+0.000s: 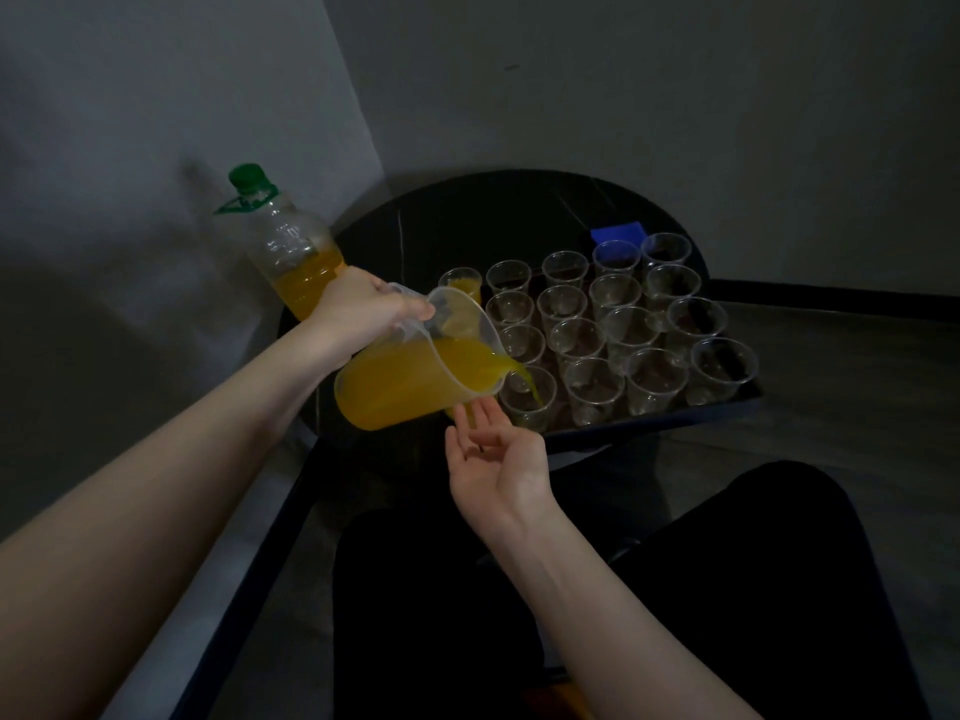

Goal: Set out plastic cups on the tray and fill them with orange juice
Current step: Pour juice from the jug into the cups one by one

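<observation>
My left hand (pixel 363 309) grips the handle of a clear plastic jug (pixel 415 376) of orange juice, tilted to the right. A stream of juice runs from its spout into the nearest front-left cup (pixel 527 397). Several clear plastic cups stand in rows on a dark tray (pixel 649 420). One cup at the back left (pixel 460 283) holds juice; the others look empty. My right hand (pixel 493 454) hovers palm up, fingers relaxed, just under the jug's spout beside the front-left cup, holding nothing.
A large juice bottle (pixel 291 252) with a green cap stands behind my left hand, about a third full. The tray rests on a round black table (pixel 467 210) in a wall corner. A blue object (pixel 618 233) lies behind the cups. My dark-clothed legs are below.
</observation>
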